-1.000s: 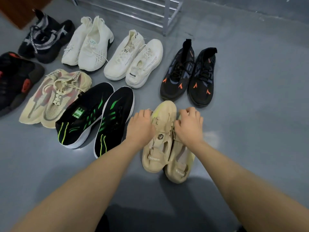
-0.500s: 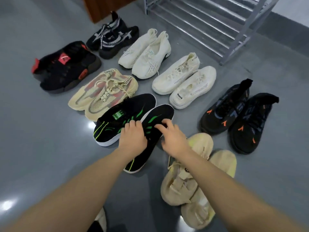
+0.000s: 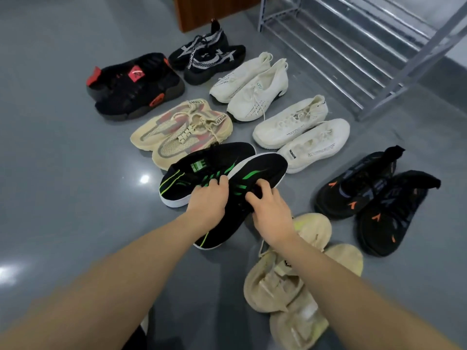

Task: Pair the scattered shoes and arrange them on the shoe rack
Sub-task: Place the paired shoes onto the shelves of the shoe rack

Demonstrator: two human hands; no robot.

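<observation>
Both hands were on the black/green pair, near the middle of the floor (image 3: 63,122). Left hand (image 3: 208,202) lay over the left-side shoe (image 3: 199,173), fingers (image 3: 222,181) curled onto its upper; right hand (image 3: 271,210) had fingers (image 3: 262,185) hooked round the collar/lace area of the right-side shoe (image 3: 257,173). So each hand held one shoe, grip narrow, not spread. Judged step: pick up this pair & carry to the shoe rack (image 3: 353,46), which stood at top right, well apart from the hands. To do it well: pinch each shoe at the collar w/ thumb inside, lift both together, keep toes the same way, soles down, so they land side by side on a rail w/o twisting. The right-side shoe's heel sat just beside the beige strap pair (image 3: 290,286), so lift straight up first to avoid dragging it. Rails are thin bars w/ gaps; set soles across two bars or a shoe may tip through. Count: 8 pairs on the floor, 16 shoes, nothing visible on the rack. Black/green 1 pair, beige strap 1 pair, black/orange-arrow pair (image 3: 374,198), 2 white pairs (image 3: 252,89) (image 3: 298,132), tan/pink knit pair (image 3: 182,132), black/red pair (image 3: 136,87), black/grey pair (image 3: 207,56). All looked matched already.
</observation>
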